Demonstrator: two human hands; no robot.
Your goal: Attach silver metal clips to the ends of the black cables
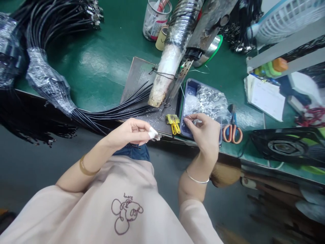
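My left hand [135,133] is closed in a pinch near the table's front edge. White tape wraps a fingertip, and a small shiny piece [157,137] shows at the fingers; its kind is unclear. Over the blue tray [186,88], my right hand [204,132] pinches thumb and forefinger together; what they hold, if anything, is too small to name. In that tray lies a crumpled clear plastic bag [209,98]. Bundled black cables [111,112] stretch across a dark board [137,73]. Above the board a soldering iron [181,76] points down beside a plastic-wrapped tube [165,64].
A yellow clip [173,124] sits left of the tray, orange-handled scissors [232,132] to its right. Farther right are a notepad [265,96] and a black fan [286,146]. A clear cup [154,22] stands behind. Plastic-wrapped cable bundles [48,76] hang over the left edge.
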